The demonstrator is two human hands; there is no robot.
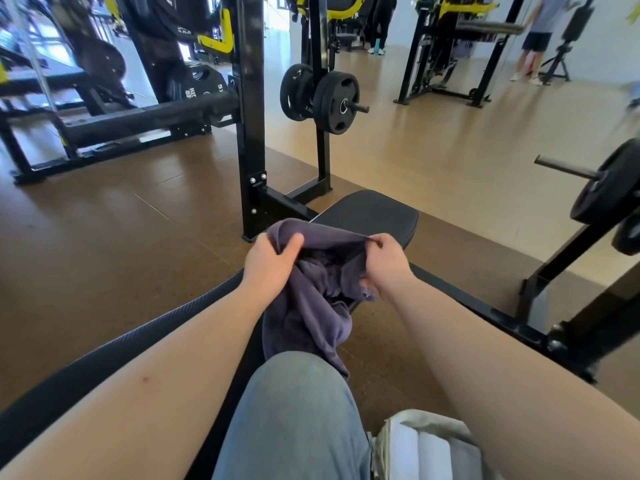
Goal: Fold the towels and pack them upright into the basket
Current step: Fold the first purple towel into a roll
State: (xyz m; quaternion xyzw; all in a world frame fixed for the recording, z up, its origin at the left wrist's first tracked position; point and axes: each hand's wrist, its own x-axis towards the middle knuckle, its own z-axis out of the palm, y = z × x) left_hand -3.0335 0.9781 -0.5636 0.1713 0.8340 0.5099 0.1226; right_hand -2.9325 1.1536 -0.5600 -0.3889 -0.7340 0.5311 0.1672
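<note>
Your left hand and right hand each pinch the top edge of the towel, at nine and three o'clock, so it hangs open over the bench for folding. The basket sits at five o'clock, close for packing.

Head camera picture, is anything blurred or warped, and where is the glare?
Head view: wide-angle warp bows the forearms; the person at far right is blurred; glare sheens the tan floor; the purple towel, left hand and right hand are sharp.
</note>
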